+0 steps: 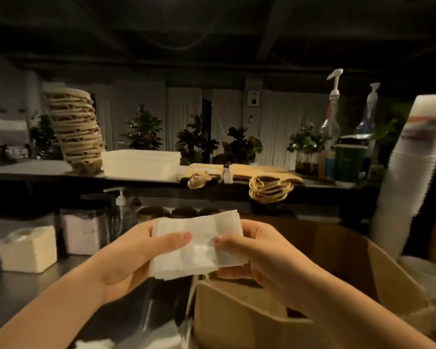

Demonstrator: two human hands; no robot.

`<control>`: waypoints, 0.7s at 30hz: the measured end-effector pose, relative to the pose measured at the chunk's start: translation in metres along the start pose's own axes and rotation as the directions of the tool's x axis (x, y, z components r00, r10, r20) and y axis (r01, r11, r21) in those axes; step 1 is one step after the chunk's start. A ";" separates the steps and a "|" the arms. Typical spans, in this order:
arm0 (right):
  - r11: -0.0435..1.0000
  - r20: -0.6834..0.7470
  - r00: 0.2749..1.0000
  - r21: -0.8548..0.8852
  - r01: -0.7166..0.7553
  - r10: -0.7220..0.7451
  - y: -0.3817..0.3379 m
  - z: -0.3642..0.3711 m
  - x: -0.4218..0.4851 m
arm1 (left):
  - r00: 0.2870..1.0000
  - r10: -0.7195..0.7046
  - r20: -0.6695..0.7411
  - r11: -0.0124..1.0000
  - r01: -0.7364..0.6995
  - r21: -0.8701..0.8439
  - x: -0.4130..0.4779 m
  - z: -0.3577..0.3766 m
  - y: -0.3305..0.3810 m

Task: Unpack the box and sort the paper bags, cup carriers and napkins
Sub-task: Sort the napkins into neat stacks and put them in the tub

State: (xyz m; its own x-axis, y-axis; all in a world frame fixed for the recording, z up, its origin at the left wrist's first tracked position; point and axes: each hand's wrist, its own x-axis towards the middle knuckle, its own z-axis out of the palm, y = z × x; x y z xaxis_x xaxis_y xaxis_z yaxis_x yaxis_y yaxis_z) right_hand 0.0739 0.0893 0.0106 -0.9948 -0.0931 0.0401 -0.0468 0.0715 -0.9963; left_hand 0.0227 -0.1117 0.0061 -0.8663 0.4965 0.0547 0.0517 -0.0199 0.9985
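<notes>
1. At nine o'clock a squared napkin block point(27, 249) sits on the counter point(10, 293), and at ten o'clock the cup carriers point(73, 129) stand stacked on the shelf point(35, 170). We take both for sorted piles.
2. Our left hand point(126, 258) pinches the held napkins point(199, 248) at centre, thumb on top, fingers curled beneath.
3. Our right hand point(259, 255) grips the other end likewise, probably to square the wad for the block.
4. The held napkins are white, thin and creased, with uneven edges.
5. The paper bags point(249, 172) lie flat at one o'clock, and the open box point(337, 285) sits at five o'clock.
</notes>
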 end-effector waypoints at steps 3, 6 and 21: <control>0.999 0.007 1.000 0.030 -0.014 0.014 -0.058 -0.005 0.018 | 0.999 -0.034 -0.029 0.999 0.033 -0.020 0.010 -0.011 0.054; 0.998 -0.005 1.000 0.061 -0.026 0.026 -0.106 -0.008 0.044 | 0.997 -0.053 -0.061 0.999 0.053 -0.009 0.027 -0.026 0.102; 0.994 -0.138 0.989 0.102 -0.043 0.057 -0.172 0.012 0.197 | 0.970 -0.154 -0.186 0.984 0.168 0.062 0.109 -0.101 0.173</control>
State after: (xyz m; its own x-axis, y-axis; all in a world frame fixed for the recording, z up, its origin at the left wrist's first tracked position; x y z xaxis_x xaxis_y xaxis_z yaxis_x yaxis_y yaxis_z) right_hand -0.1128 0.0464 0.1889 -0.9988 0.0490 -0.0067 0.0054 -0.0262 -0.9996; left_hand -0.1130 -0.1483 0.1854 -0.9409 0.3239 -0.0990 -0.0636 0.1180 0.9910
